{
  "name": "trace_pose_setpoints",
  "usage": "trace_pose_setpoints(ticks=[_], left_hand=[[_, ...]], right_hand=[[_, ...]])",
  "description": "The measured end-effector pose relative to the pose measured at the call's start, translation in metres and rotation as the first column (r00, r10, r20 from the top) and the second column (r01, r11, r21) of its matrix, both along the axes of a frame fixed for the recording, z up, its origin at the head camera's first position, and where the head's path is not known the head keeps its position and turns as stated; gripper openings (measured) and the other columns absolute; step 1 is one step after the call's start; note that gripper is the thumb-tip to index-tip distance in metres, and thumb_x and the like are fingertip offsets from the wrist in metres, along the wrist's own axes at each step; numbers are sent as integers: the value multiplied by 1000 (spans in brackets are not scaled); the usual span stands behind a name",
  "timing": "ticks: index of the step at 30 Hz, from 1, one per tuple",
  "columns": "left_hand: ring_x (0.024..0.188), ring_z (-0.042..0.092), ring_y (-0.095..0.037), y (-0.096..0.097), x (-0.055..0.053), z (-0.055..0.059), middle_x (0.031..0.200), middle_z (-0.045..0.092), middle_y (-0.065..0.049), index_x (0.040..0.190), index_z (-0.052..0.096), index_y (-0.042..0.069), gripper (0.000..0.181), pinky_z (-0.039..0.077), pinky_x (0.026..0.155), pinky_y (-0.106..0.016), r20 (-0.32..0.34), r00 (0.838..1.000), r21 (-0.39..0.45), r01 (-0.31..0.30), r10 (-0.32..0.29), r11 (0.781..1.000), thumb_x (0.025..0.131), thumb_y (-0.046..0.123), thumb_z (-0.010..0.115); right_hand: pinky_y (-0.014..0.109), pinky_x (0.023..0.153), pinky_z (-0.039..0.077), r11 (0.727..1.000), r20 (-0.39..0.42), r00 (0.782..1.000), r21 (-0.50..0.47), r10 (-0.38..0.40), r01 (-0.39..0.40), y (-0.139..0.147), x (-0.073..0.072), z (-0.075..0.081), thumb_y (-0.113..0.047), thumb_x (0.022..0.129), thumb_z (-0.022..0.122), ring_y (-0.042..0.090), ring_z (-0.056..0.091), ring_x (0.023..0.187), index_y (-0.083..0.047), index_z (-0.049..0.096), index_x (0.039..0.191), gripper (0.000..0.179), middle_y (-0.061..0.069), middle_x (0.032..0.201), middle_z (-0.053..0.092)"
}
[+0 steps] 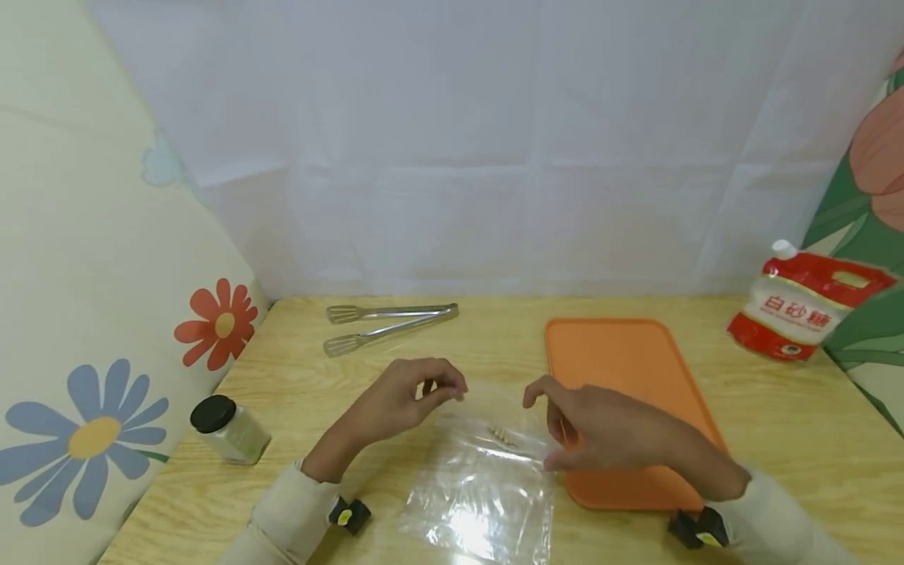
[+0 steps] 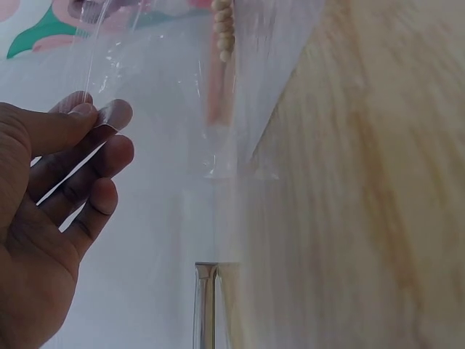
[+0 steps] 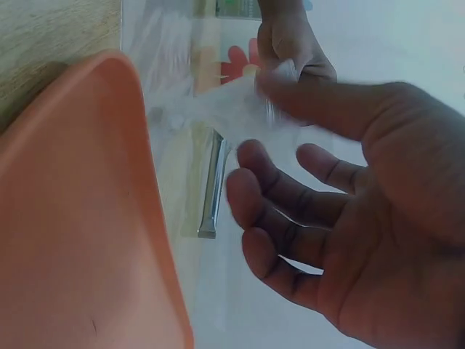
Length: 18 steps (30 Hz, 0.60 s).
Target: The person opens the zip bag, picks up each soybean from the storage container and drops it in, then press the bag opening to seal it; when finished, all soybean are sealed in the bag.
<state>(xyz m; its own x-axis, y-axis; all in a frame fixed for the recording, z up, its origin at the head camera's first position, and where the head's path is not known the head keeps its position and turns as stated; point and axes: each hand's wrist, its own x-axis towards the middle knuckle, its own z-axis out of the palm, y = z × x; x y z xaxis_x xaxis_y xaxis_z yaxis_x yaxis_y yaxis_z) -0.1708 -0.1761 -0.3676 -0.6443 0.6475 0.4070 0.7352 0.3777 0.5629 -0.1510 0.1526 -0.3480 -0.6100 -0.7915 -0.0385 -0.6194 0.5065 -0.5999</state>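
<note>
A clear plastic bag (image 1: pixel 466 494) lies in front of me, shiny and wrinkled, with its upper part raised. Inside or behind its film shows a short row of pale beige beads (image 1: pixel 502 436); I cannot tell which side of the film they are on. With thumb and forefinger my left hand (image 1: pixel 399 400) pinches the bag's upper edge, seen closely in the left wrist view. My right hand (image 1: pixel 607 430) hovers at the bag's right side, over the orange tray. Its thumb and bent fingers (image 3: pixel 245 198) stand apart, with nothing gripped between them.
The orange tray (image 1: pixel 636 365) lies to the right. Metal tongs (image 1: pixel 395 322) rest at the back left. A jar with a black lid (image 1: pixel 229 430) stands at the left, and a red-and-white sugar pouch (image 1: pixel 794 310) at the far right. A white sheet (image 1: pixel 424 157) hangs behind the table.
</note>
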Motion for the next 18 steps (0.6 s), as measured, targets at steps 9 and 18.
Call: trace_pose_setpoints(ticks=[9,18], left_hand=[[68,62,-17,-1,-1,-2,93,73,5,127,55,17,33,48,58,-29,29,998,44,-50,48,998,98,4,65],[56,52,-13,-3,0,2,94,75,7,112,52,15,20,39,49,-28,110,984,63,-144,137,988,99,9,65]], right_hand=[[27,68,51,986,-122,980,-84,-154,145,1,-6,0,-17,98,69,2,57,73,-23,49,126,35,-16,86,60],[27,64,50,941,-170,927,-124,-334,316,9,-20,-3,-24,96,72,6,56,72,-22,67,95,5,-14,81,60]])
